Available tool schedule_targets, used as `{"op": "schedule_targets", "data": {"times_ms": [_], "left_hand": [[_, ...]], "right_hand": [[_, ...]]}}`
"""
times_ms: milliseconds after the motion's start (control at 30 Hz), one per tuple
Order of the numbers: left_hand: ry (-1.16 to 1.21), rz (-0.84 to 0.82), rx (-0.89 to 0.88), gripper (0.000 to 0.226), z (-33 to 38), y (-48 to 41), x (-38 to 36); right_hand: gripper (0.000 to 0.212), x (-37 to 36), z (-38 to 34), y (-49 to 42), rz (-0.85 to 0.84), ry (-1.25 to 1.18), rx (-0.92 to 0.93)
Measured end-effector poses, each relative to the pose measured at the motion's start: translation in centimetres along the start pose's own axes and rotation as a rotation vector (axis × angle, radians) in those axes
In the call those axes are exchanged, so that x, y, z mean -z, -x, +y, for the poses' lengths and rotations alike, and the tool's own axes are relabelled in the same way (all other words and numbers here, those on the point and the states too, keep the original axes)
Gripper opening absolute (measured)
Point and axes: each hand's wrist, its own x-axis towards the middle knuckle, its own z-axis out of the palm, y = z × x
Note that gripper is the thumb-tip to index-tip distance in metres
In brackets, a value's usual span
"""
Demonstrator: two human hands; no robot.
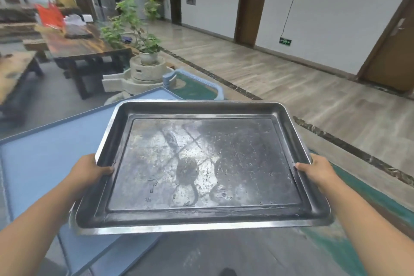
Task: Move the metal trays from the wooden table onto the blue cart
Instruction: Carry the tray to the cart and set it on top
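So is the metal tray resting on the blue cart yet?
Cannot tell. In the head view the metal tray, held at its sides by the left hand and right hand, overlaps the blue cart; no contact or gap shows.

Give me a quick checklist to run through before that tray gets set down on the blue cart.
1. Both hands on the metal tray: ok, left hand and right hand grip opposite rims.
2. Tray empty: ok, only water droplets show.
3. Tray level: ok, roughly flat.
4. Blue cart top free where visible: ok.
5. Tray fully over the cart: not ok, its right part hangs past the cart's edge.
6. Cart under the tray free: cannot tell, hidden.
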Motion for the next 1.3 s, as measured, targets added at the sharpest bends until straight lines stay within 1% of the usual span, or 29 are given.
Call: {"op": "schedule_targets", "data": {"times_ms": [100,200,333,433,467,567,700,867,967,1067,1200,1300], "left_hand": [[-0.008,0.085,0.076,0.018,-0.3,-1.4,0.1],[-0.014,0.174,0.162,0.022,-0.9,-2.0,0.2],[-0.024,0.283,0.267,0.024,-1.4,-1.4,0.5],[-0.021,0.387,0.349,0.036,-2.0,-0.1,1.1],[-0.027,0.400,0.380,0.035,-2.3,0.3,1.4],[-0.007,0.411,0.439,0.023,-3.0,1.1,2.1],[0.068,0.456,0.490,0.022,-4.2,1.0,2.7],[0.060,0.483,0.552,0.021,-7.2,-2.2,3.5],[0.070,0.470,0.588,0.023,-9.5,-5.8,4.0],[0.086,0.463,0.612,0.027,-11.5,-10.0,4.7],[0.102,0.456,0.610,0.023,-13.0,-15.3,4.9],[0.111,0.446,0.630,0.024,-13.7,-18.2,5.3]], "right_hand": [[0.016,-2.8,-3.6,-5.9,-0.083,0.010,0.065],[0.010,-5.5,-7.2,-11.4,-0.180,0.031,0.133],[0.015,-9.9,-11.3,-16.7,-0.292,0.049,0.222],[0.012,-13.6,-13.8,-19.2,-0.388,0.051,0.253],[0.011,-14.9,-14.6,-19.7,-0.417,0.044,0.260],[0.011,-18.6,-16.7,-21.4,-0.477,0.052,0.310],[0.011,-23.5,-19.4,-22.9,-0.552,0.041,0.322],[0.013,-29.7,-21.6,-24.4,-0.575,0.091,0.352],[0.024,-33.4,-23.0,-25.0,-0.571,0.123,0.334],[0.015,-36.7,-24.5,-26.1,-0.568,0.131,0.330],[0.013,-40.3,-26.5,-28.4,-0.547,0.146,0.308],[0.013,-42.2,-27.6,-30.0,-0.526,0.164,0.293]]}}
